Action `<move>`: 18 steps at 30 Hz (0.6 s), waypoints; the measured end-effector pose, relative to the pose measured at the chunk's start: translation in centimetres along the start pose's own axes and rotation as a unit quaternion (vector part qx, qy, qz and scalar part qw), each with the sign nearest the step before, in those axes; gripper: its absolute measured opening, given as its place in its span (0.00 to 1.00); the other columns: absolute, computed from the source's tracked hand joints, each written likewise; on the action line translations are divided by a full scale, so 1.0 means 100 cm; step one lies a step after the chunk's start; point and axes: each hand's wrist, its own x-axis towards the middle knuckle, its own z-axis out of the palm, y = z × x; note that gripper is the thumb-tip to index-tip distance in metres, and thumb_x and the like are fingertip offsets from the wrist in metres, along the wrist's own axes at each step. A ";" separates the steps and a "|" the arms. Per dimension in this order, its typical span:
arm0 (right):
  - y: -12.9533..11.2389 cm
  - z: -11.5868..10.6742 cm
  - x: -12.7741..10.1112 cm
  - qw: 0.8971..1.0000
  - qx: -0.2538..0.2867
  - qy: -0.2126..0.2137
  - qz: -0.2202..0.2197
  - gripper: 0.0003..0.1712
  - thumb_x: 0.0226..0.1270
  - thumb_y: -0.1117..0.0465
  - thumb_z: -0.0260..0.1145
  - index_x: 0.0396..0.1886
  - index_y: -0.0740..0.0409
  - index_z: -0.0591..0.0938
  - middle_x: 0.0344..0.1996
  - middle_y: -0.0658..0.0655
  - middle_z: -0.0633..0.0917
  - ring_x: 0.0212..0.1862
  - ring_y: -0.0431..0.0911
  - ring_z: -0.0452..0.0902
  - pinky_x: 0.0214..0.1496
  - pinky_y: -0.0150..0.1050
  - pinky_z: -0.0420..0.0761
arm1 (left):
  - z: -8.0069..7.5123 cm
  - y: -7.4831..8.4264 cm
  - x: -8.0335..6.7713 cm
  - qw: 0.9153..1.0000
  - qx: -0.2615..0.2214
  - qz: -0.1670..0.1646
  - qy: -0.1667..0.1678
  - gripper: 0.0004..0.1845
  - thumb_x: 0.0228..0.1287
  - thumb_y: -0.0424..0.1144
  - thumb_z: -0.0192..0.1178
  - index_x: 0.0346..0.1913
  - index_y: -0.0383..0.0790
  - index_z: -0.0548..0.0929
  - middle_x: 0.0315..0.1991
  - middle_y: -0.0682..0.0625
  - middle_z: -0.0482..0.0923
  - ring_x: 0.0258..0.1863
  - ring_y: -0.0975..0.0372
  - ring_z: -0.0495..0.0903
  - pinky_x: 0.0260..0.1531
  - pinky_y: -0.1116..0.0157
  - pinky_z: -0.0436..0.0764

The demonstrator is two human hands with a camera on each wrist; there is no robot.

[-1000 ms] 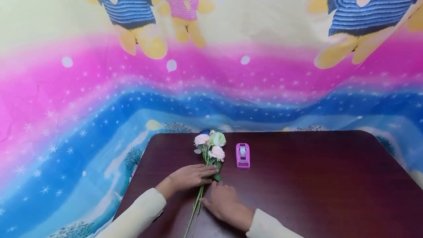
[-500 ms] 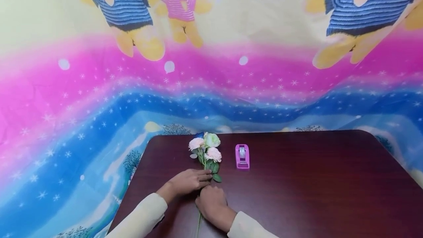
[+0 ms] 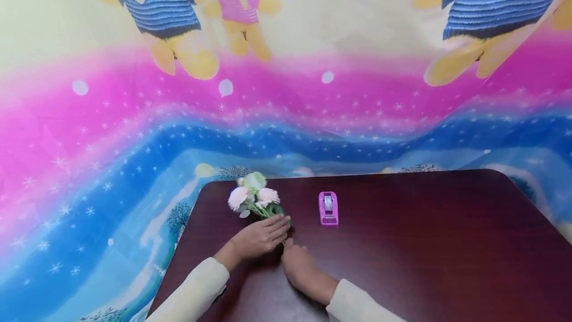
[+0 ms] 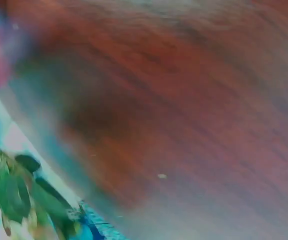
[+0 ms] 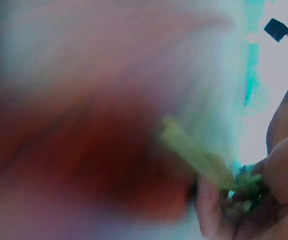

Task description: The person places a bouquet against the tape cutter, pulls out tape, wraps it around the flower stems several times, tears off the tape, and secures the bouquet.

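A bunch of artificial flowers point(image 3: 253, 198), with pale pink and greenish-white blooms, leans to the upper left over the table's far left part. Just below the blooms my left hand point(image 3: 261, 236) grips the stems, its fingers laid across them. Close beside it, lower and to the right, my right hand point(image 3: 301, 265) holds the lower stems. In the right wrist view a cut green stem end point(image 5: 194, 155) sticks out past its fingers. Green leaves point(image 4: 16, 195) show at the edge of the left wrist view, where the left hand is mostly out of sight.
A pink tape dispenser point(image 3: 328, 208) with a roll of tape stands behind and right of the hands. The dark brown table point(image 3: 429, 242) has rounded far corners. Behind it hangs a colourful backdrop point(image 3: 295, 113) printed with bears and snowflakes.
The blooms have swung to the left and the stems have tilted with them. My right hand closed round the stems, then shifted right and slightly away; the long stems trailing toward the front are gone from view.
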 end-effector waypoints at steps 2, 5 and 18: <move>0.016 -0.006 -0.003 0.998 0.065 0.017 -0.013 0.04 0.71 0.66 0.62 0.40 0.64 0.77 0.18 0.57 0.82 0.25 0.53 0.84 0.30 0.45 0.83 | -0.002 -0.001 0.006 1.000 -0.007 -0.005 0.019 0.24 0.80 0.32 0.39 0.51 0.45 0.89 0.53 0.49 0.88 0.63 0.55 0.82 0.69 0.57 0.74; 0.042 -0.021 -0.005 0.982 0.187 -0.003 -0.032 0.08 0.75 0.63 0.61 0.34 0.58 0.74 0.16 0.51 0.77 0.18 0.45 0.75 0.22 0.40 0.75 | -0.007 -0.004 0.015 0.998 -0.029 -0.023 0.047 0.26 0.81 0.29 0.35 0.48 0.41 0.88 0.46 0.49 0.89 0.54 0.57 0.86 0.64 0.58 0.79; 0.119 -0.067 -0.011 0.991 0.129 -0.036 -0.025 0.12 0.78 0.52 0.60 0.35 0.52 0.79 0.14 0.44 0.67 0.17 0.37 0.61 0.21 0.33 0.63 | -0.027 0.001 0.080 0.983 -0.116 -0.141 0.023 0.16 0.79 0.32 0.47 0.58 0.39 0.84 0.41 0.52 0.81 0.40 0.61 0.74 0.39 0.67 0.77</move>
